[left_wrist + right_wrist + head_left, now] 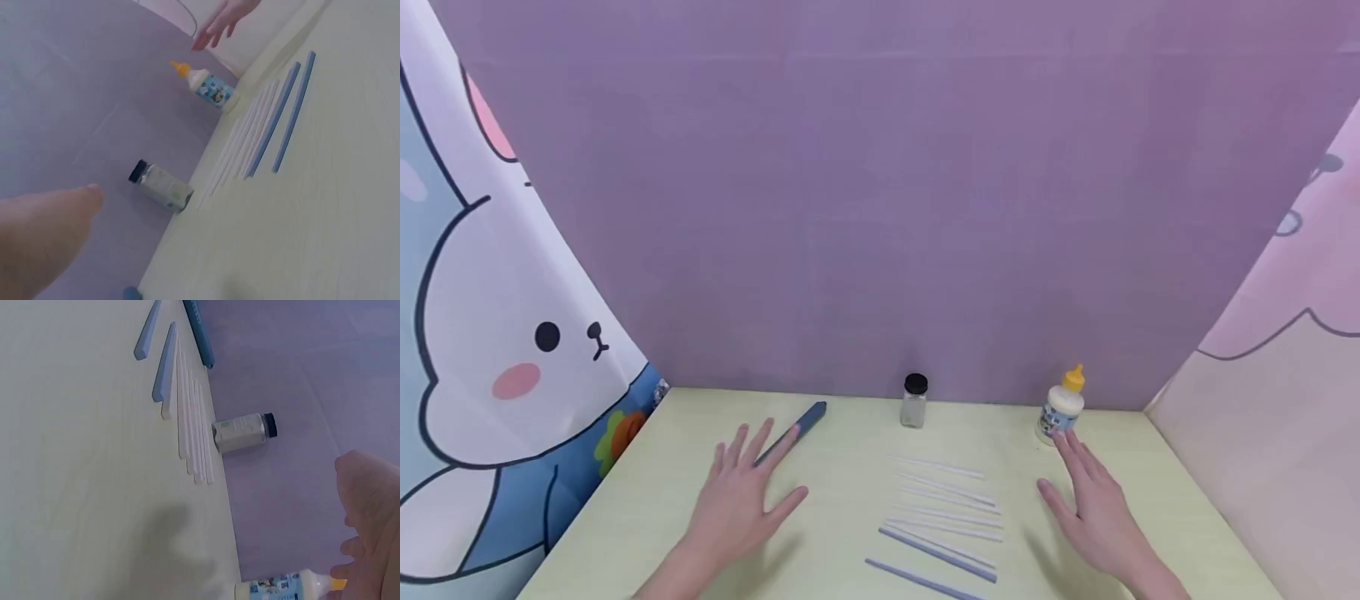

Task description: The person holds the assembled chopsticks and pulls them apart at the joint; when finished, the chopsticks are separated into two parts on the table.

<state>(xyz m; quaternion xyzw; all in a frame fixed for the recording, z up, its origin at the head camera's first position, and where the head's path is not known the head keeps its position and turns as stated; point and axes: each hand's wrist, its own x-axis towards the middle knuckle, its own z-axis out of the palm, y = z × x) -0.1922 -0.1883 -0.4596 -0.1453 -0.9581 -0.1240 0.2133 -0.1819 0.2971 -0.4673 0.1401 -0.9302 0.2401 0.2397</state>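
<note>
Fingers spread, the left hand (733,504) is held over the table's left part, partly covering a dark blue pen-like tool (811,417). The right hand (1097,517), fingers extended, is just in front of a white glue bottle (1063,407) with a yellow nozzle; neither hand holds anything. Between the hands lie several white sticks (951,514) and two blue sticks (936,553), roughly side by side. Behind them stands a small clear jar (913,408) with a black lid. In the left wrist view only a thumb (56,225) of the left hand shows nearby.
The pale table (820,575) ends at a purple backdrop (880,208). A cloth with a cartoon rabbit (512,333) hangs at the left, and a pink and white cloth (1292,375) at the right.
</note>
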